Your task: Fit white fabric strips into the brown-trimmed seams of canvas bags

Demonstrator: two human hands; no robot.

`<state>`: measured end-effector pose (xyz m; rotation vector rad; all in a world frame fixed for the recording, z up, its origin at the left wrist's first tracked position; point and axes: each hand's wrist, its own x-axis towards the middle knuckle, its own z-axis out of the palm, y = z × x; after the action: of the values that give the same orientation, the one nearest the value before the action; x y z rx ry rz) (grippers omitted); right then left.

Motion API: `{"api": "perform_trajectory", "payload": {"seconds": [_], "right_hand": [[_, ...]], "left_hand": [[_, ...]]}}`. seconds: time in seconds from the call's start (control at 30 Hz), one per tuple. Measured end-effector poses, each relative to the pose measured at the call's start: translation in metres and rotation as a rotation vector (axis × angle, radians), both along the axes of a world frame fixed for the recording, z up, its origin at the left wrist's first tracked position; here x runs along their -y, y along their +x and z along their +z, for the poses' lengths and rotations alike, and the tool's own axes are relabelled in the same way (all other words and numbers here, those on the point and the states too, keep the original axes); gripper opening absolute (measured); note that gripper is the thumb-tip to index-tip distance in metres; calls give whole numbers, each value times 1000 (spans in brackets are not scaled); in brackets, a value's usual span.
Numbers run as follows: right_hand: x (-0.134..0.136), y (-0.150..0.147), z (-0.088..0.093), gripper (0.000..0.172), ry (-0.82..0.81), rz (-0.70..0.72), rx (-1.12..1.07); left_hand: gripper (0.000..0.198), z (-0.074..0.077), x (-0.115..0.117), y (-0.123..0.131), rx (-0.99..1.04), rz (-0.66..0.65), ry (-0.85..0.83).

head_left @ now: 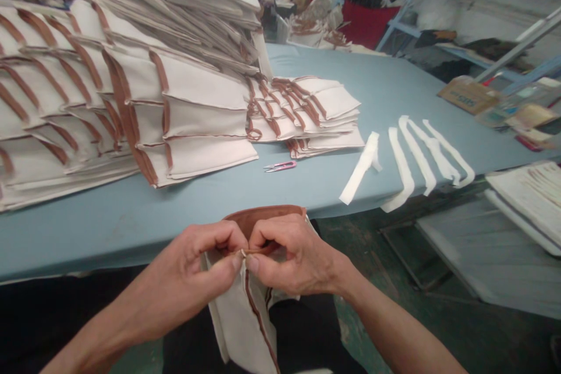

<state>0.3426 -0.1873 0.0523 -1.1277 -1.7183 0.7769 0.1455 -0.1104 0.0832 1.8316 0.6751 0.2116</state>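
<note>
A cream fabric piece (236, 310) with brown trim hangs over my lap in front of the table edge. My left hand (201, 263) pinches its upper edge between thumb and forefinger. Right beside it, my right hand (293, 254) pinches the same edge, and the two thumbtips almost touch. A brown band (263, 214) curves up behind my fingers along the top of the piece. A dark brown seam line runs down from the pinched spot. What lies between the fingertips is mostly hidden.
Pink-handled thread snips (280, 166) lie on the blue table (210, 187). Left stands a large stack of cream pieces with brown trim (201, 117); a smaller stack (328, 105) lies beyond. White strips (401, 169) cross the right edge. A cardboard box (468, 95) sits far right.
</note>
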Motion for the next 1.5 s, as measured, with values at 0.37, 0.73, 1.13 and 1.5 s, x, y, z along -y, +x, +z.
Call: {"api": "perform_trajectory", "payload": {"seconds": [0.37, 0.73, 1.13, 1.5], "right_hand": [[2, 0, 1, 19, -43, -26, -3], [-2, 4, -2, 19, -82, -13, 1], [-2, 5, -6, 21, -114, -23, -7], [-3, 8, -8, 21, -120, -7, -85]], "left_hand": [[25, 3, -5, -1, -40, -70, -70], [29, 0, -10, -2, -47, -72, -55], [19, -3, -5, 8, -13, -5, 75], [19, -1, 2, 11, -14, 5, 187]]}}
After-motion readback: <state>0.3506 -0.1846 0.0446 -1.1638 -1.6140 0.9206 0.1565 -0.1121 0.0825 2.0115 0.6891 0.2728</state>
